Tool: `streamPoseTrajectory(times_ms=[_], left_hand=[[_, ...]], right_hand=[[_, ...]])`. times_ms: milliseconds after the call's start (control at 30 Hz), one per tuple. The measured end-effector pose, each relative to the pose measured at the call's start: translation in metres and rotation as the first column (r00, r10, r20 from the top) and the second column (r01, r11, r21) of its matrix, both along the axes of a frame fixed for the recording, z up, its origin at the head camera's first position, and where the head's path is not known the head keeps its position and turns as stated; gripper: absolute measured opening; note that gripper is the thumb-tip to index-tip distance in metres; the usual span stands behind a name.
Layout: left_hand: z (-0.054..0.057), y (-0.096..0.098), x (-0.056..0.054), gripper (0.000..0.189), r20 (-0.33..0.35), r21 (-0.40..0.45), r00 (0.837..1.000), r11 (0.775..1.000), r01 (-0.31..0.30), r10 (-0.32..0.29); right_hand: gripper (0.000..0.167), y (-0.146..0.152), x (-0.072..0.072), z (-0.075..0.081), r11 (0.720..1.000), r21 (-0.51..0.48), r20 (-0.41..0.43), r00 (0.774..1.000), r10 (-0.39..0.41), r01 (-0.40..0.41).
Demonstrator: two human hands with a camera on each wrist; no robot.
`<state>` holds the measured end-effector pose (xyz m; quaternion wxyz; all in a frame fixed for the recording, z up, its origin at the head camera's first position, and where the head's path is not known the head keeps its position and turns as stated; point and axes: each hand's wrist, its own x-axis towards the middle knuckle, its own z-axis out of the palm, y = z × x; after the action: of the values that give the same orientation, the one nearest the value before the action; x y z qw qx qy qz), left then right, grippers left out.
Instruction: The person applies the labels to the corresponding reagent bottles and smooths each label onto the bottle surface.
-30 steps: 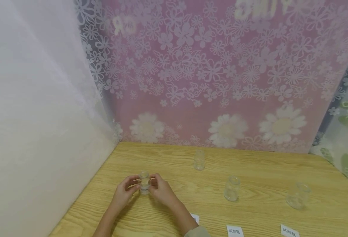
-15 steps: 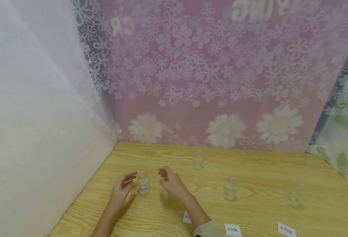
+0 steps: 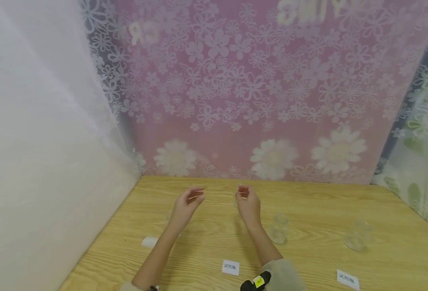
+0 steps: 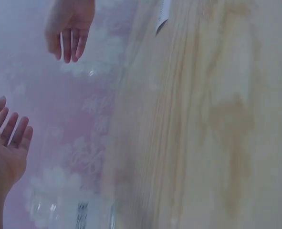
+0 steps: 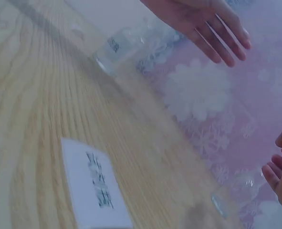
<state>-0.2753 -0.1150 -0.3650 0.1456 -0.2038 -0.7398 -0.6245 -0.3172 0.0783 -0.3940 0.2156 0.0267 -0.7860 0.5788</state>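
We count four clear cylindrical glass jars (image 3: 278,236), three white rectangular paper cards (image 3: 230,267); left hand (image 3: 185,205), right hand (image 3: 249,205): both released.

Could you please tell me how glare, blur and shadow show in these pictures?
Head view: the rightmost jar looks faint against the tabletop; left wrist view: hazy, with glints on the labelled jar; right wrist view: a shadow streak crosses the tabletop, and the print on the paper label is blurred.
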Motion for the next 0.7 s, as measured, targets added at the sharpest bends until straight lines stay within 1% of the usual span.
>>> streamPoseTrajectory(times_ms=[33, 67, 100, 167, 233, 300, 367, 433, 567, 700], left_hand=[[0.001, 0.008, -0.003, 0.028, 0.038, -0.005, 0.999, 1.000, -0.001, 0.002], [-0.001, 0.015, -0.007, 0.029, 0.066, -0.014, 0.998, 1.000, 0.004, -0.003], [-0.003, 0.022, -0.011, 0.029, 0.098, -0.014, 0.995, 1.000, 0.009, -0.008], [-0.011, 0.034, -0.021, 0.031, 0.140, -0.021, 0.990, 1.000, 0.024, -0.021], [-0.024, 0.045, -0.032, 0.034, 0.177, -0.021, 0.984, 0.999, 0.039, -0.035], [-0.038, 0.053, -0.045, 0.038, 0.209, -0.013, 0.977, 0.999, 0.051, -0.047], [-0.051, 0.061, -0.058, 0.041, 0.218, -0.025, 0.975, 0.998, 0.054, -0.048], [-0.061, 0.068, -0.069, 0.044, 0.216, -0.047, 0.975, 0.997, 0.058, -0.046], [-0.069, 0.078, -0.084, 0.049, 0.218, -0.093, 0.975, 0.993, 0.068, -0.046], [-0.074, 0.087, -0.093, 0.050, 0.255, -0.081, 0.965, 0.993, 0.084, -0.060]], right_hand=[[0.024, 0.003, -0.002, -0.002, 1.000, -0.010, 0.013, 1.000, -0.017, 0.017], [0.025, 0.006, -0.004, -0.004, 0.999, -0.022, 0.033, 0.999, -0.030, 0.030], [0.025, 0.009, -0.006, -0.007, 0.999, -0.029, 0.050, 0.998, -0.042, 0.043], [0.028, 0.013, -0.008, -0.012, 0.998, -0.036, 0.082, 0.995, -0.049, 0.052], [0.031, 0.017, -0.010, -0.018, 0.998, -0.029, 0.108, 0.992, -0.058, 0.061], [0.035, 0.018, -0.012, -0.023, 0.998, -0.033, 0.139, 0.989, -0.047, 0.052], [0.039, 0.019, -0.013, -0.027, 0.998, -0.041, 0.163, 0.986, -0.030, 0.037], [0.044, 0.020, -0.015, -0.028, 0.999, -0.050, 0.180, 0.984, -0.004, 0.013], [0.048, 0.022, -0.020, -0.029, 0.998, -0.061, 0.208, 0.978, 0.028, -0.015], [0.047, 0.026, -0.024, -0.032, 0.999, -0.038, 0.195, 0.980, 0.031, -0.024]])
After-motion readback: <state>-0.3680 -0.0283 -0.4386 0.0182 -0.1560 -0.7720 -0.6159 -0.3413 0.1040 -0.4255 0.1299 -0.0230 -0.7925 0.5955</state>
